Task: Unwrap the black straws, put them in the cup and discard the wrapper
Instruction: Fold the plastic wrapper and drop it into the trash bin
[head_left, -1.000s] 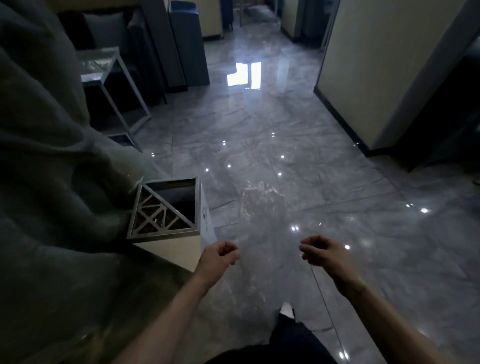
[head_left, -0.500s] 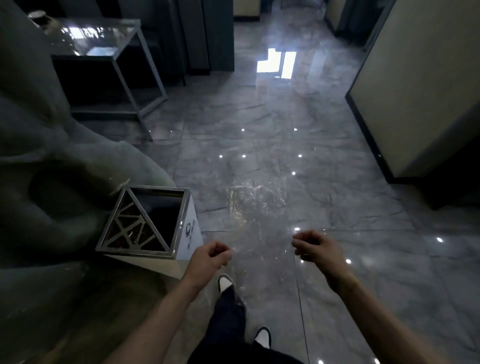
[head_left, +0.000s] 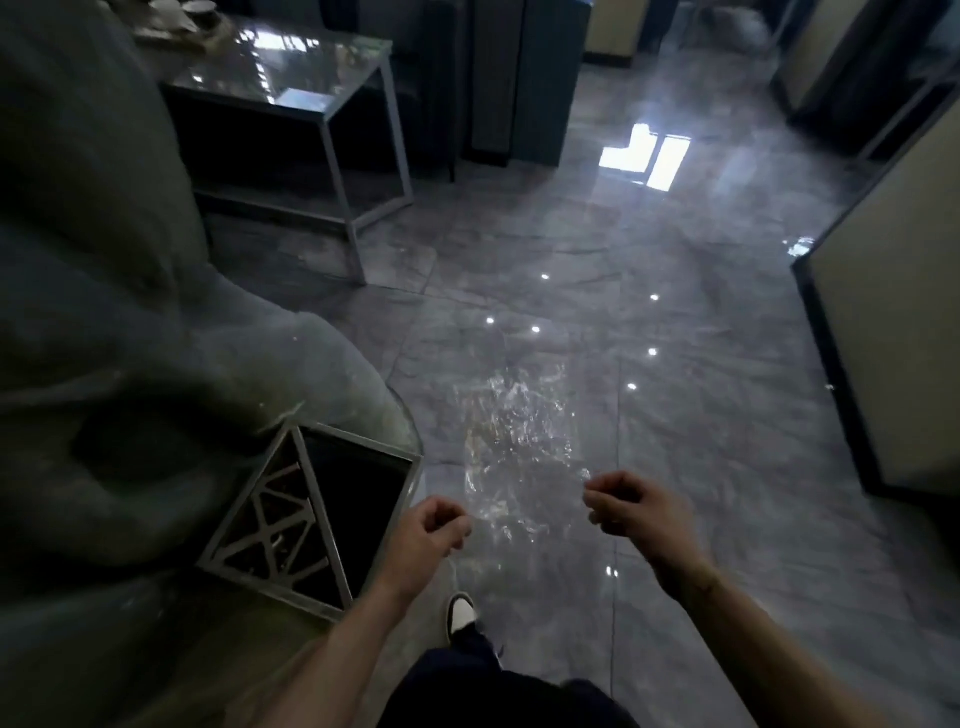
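Observation:
A clear, crinkled plastic wrapper is stretched in the air between my two hands, above the floor. My left hand pinches its lower left edge and my right hand pinches its lower right edge. Just left of my left hand stands a square waste bin with a metal rim, half lattice and half dark open hole. No black straws or cup can be made out in this dim view.
A large grey draped shape fills the left side behind the bin. A glass-topped metal side table with a few items stands at the back left. A beige partition runs along the right. My shoe is on the glossy tiled floor.
The view has swung left and closer to the bin, which now sits right beside my left hand. Both hands keep their hold on the wrapper.

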